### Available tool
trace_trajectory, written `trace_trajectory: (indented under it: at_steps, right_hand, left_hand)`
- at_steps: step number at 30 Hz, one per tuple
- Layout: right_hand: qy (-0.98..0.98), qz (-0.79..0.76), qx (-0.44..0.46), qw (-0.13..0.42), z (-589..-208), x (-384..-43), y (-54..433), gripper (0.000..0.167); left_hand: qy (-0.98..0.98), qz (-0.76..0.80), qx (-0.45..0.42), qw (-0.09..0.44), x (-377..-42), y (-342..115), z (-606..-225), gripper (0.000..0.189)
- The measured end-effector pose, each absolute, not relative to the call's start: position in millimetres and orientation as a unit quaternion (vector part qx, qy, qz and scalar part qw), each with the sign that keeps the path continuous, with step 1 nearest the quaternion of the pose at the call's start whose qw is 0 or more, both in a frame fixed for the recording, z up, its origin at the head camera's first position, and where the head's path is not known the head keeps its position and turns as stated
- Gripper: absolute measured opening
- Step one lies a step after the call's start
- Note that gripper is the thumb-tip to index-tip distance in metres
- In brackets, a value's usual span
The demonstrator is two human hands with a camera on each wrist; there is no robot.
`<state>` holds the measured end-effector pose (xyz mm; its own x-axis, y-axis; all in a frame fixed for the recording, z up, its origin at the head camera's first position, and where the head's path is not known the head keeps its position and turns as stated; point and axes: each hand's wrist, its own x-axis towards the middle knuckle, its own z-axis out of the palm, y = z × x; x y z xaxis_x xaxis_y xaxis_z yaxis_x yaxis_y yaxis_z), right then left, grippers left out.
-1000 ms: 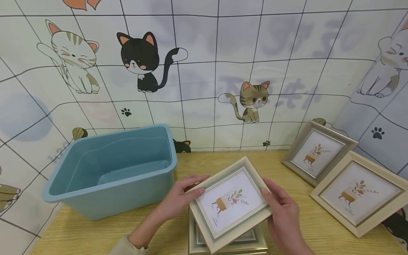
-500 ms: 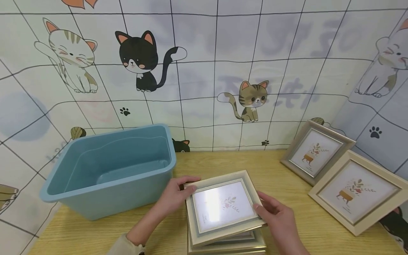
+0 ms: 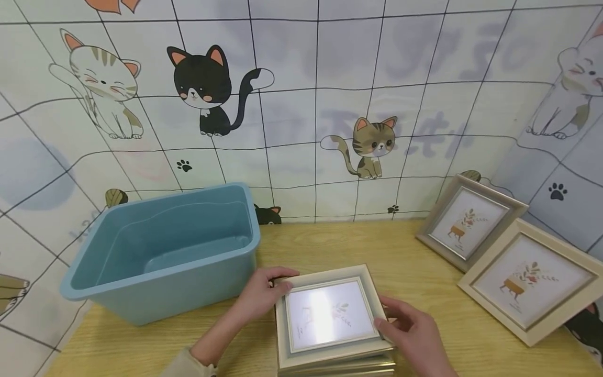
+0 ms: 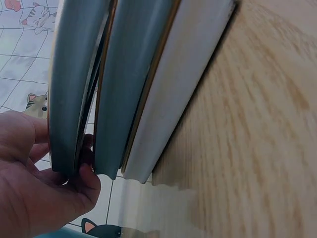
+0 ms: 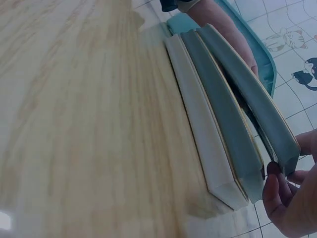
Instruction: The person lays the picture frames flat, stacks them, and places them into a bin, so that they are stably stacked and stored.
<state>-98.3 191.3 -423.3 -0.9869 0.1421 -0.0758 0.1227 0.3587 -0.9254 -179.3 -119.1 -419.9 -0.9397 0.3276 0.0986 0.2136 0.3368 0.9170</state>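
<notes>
A cream and grey-blue picture frame (image 3: pixel 325 317) is held over a stack by both hands in the head view. My left hand (image 3: pixel 264 293) pinches its far left corner, thumb on the face. My right hand (image 3: pixel 414 332) grips the right edge, thumb on top and fingers beneath. Under it lie a second blue-sided frame (image 4: pixel 131 74) and a white-sided frame (image 4: pixel 183 74), flat on the table. In the right wrist view a narrow gap shows between the held frame (image 5: pixel 247 84) and the second frame (image 5: pixel 223 104), widest near the right hand.
A blue plastic tub (image 3: pixel 160 288) stands on the wooden table (image 3: pixel 301 241) at the left. Two more picture frames, one champagne (image 3: pixel 428 230) and one cream (image 3: pixel 494 303), lean at the right. A cat-patterned wall covering (image 3: pixel 292 115) rises behind the table.
The held frame has come down from a tilted, turned pose above the stack and is now nearly lined up with the frames beneath. Both hands have kept hold and lowered with it.
</notes>
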Motion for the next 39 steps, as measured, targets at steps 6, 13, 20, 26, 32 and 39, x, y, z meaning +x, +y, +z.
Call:
trace_trajectory:
  at_steps: [6,13,20,26,32,39]
  right_hand:
    - [-0.813,0.578,-0.071,0.021,-434,-95,190,0.043]
    - [-0.815,0.575,-0.065,0.037,-444,-91,190,0.04]
    - [-0.808,0.585,-0.052,0.046,-451,-91,189,0.04]
    - [-0.797,0.601,-0.018,0.056,-458,-91,187,0.044]
    - [-0.785,0.62,-0.009,0.01,-457,-90,189,0.047]
    - [-0.788,0.614,0.025,-0.038,-455,-92,197,0.053]
  left_hand:
    - [0.823,0.543,0.158,0.057,-180,-119,-424,0.027]
    - [0.833,0.526,0.164,0.047,-179,-119,-426,0.027]
    - [0.839,0.518,0.158,0.049,-179,-118,-435,0.028]
    - [0.831,0.533,0.153,0.054,-179,-118,-437,0.027]
    - [0.83,0.537,0.143,0.052,-179,-118,-435,0.026]
    - [0.829,0.534,0.157,0.06,-181,-121,-435,0.025]
